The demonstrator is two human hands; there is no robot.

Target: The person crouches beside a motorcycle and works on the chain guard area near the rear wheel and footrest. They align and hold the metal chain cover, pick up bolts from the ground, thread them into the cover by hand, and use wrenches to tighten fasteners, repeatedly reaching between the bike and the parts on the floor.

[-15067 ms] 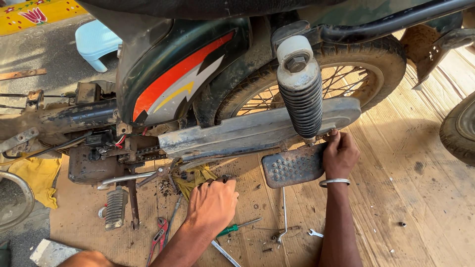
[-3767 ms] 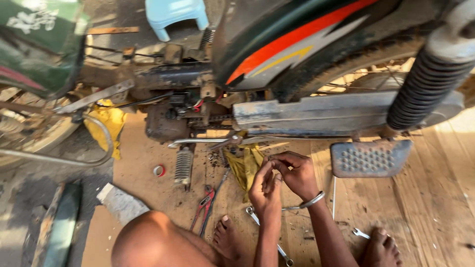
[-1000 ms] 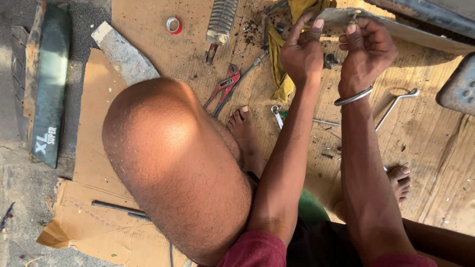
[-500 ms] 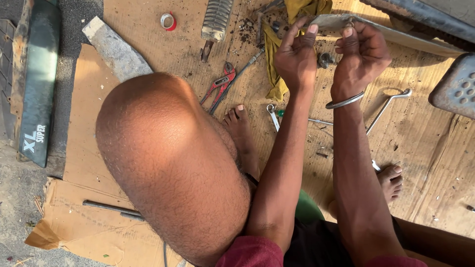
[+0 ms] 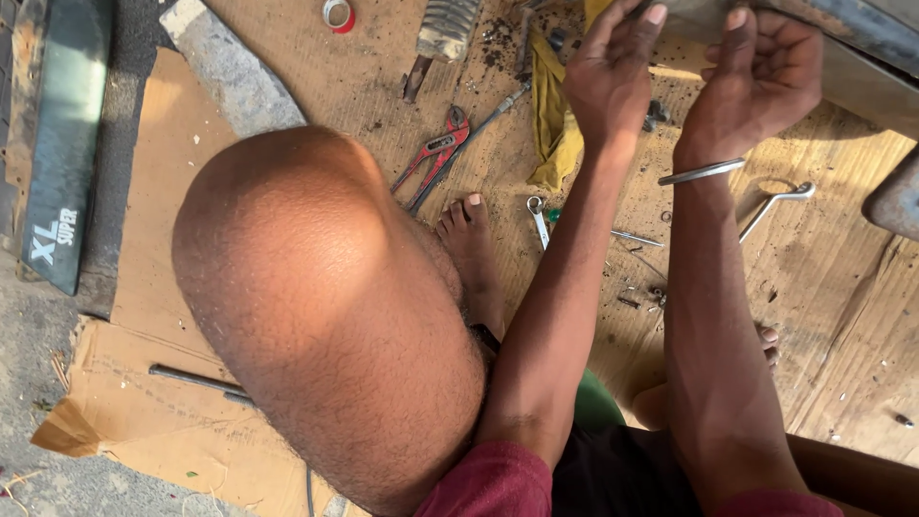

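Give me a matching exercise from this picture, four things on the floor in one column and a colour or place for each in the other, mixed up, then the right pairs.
Things:
1. pliers
2. rag
3. roll of tape
4. rod

Descriptions:
A. yellow, crumpled below the left hand
B. dark, lying on the cardboard by the bent knee
C. red handles, just above the toes of the bare foot
D. small ring at the top edge of the view

Pairs: 1-C, 2-A, 3-D, 4-B
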